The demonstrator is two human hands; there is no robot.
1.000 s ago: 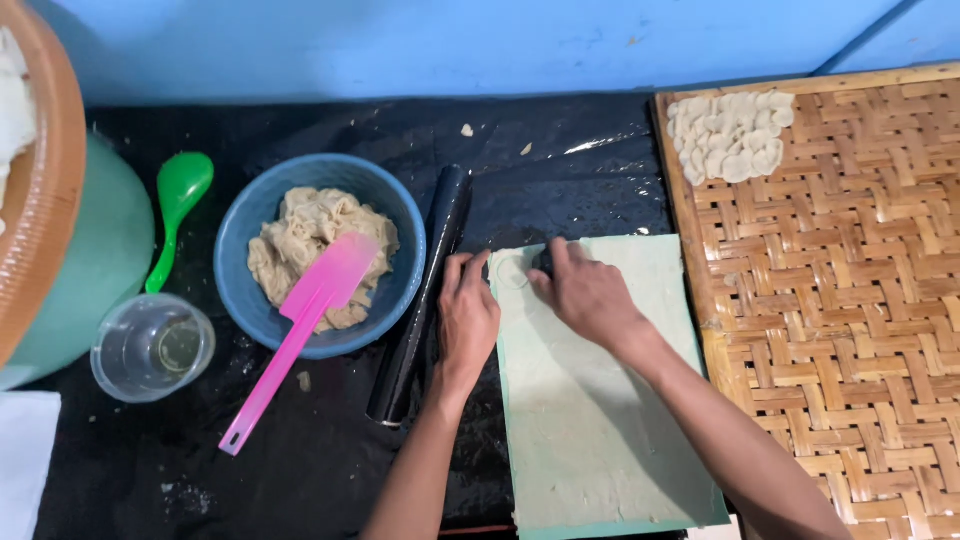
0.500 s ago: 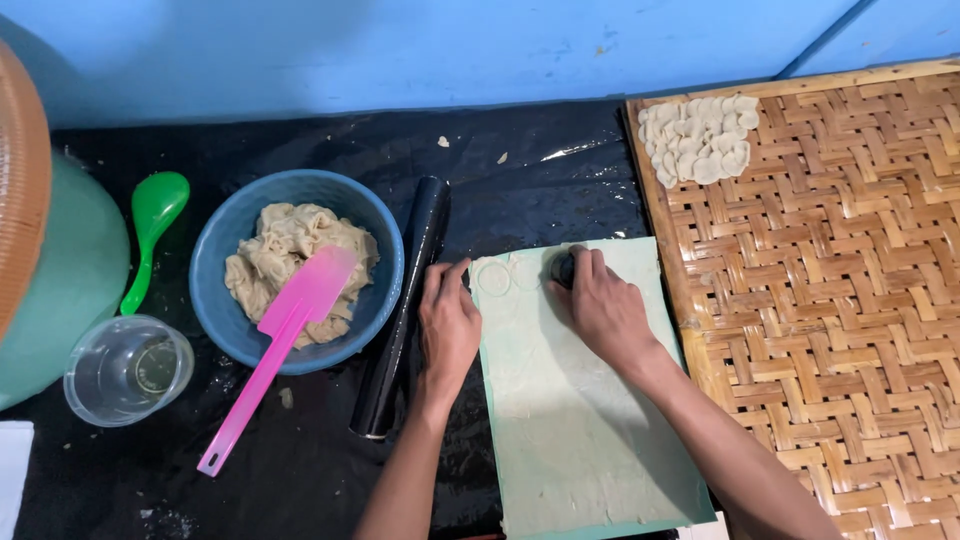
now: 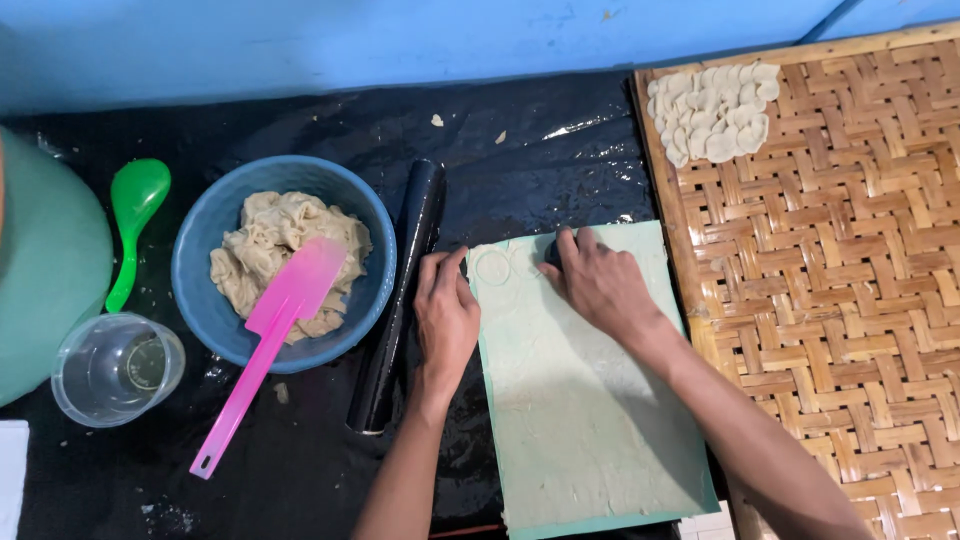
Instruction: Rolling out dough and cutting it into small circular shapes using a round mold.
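A pale rolled dough sheet (image 3: 580,400) lies on a light green board (image 3: 600,525). My right hand (image 3: 600,285) is at the sheet's top edge, closed over a small dark round cutter (image 3: 553,252) pressed onto the dough. A round cut mark (image 3: 492,267) shows in the sheet's top left corner. My left hand (image 3: 445,310) rests flat on the black surface at the sheet's left edge, holding nothing. A black rolling pin (image 3: 400,300) lies just left of it.
A blue bowl (image 3: 190,300) holds lumpy dough (image 3: 270,240) and a pink spatula (image 3: 265,340). Further left are a green spoon (image 3: 135,200), a clear cup (image 3: 115,370) and a green container (image 3: 40,270). A woven tray (image 3: 850,300) on the right carries several cut dough rounds (image 3: 715,105).
The view has drifted, so bowl and tray sit further left in frame. Both hands stay at the top of the sheet, the right one still over the cutter.
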